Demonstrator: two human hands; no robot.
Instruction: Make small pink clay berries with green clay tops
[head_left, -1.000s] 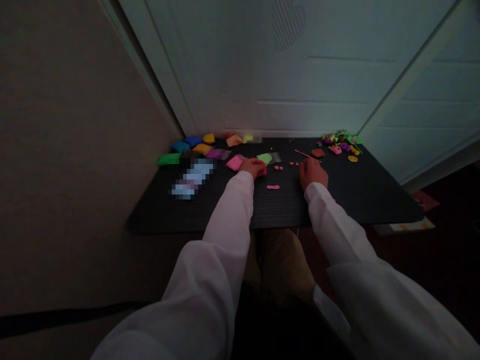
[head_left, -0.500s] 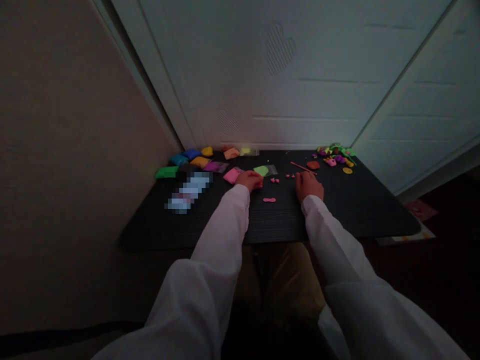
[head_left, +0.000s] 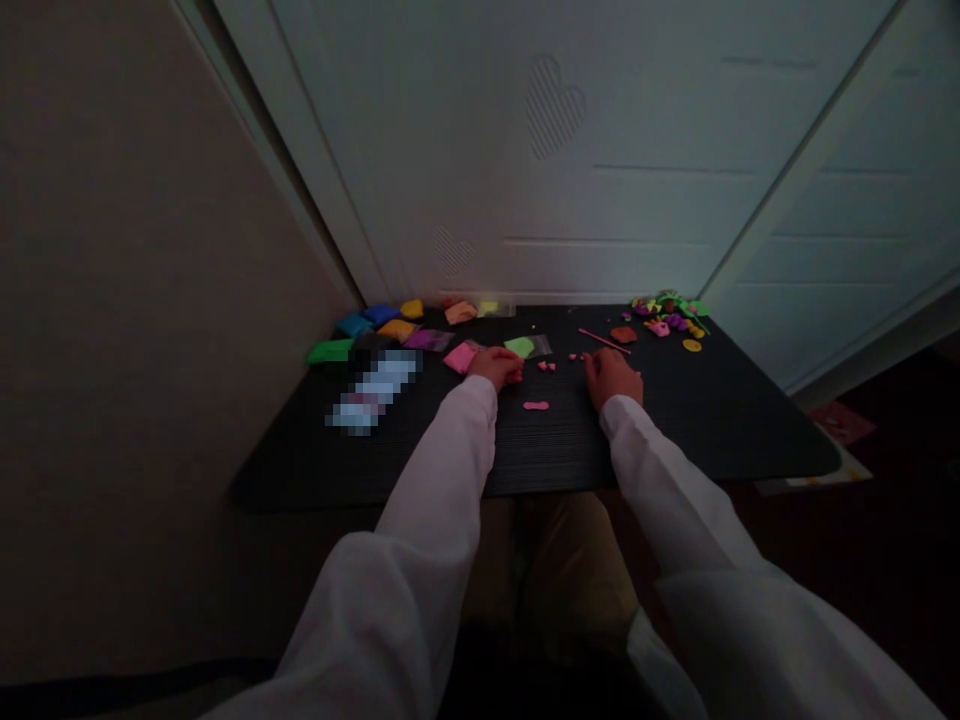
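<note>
Pink pieces (head_left: pixel 551 367) in gap between hands (head_left: pixel 495 368) (head_left: pixel 616 378)

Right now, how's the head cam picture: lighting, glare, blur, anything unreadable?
Head view: dim overall, with the floor at right nearly black; no strong glare on the table. Head view: blocky pixelation hides a pale item on the table's left side. Head view: small pink pieces between the left hand and right hand lack fine detail.
</note>
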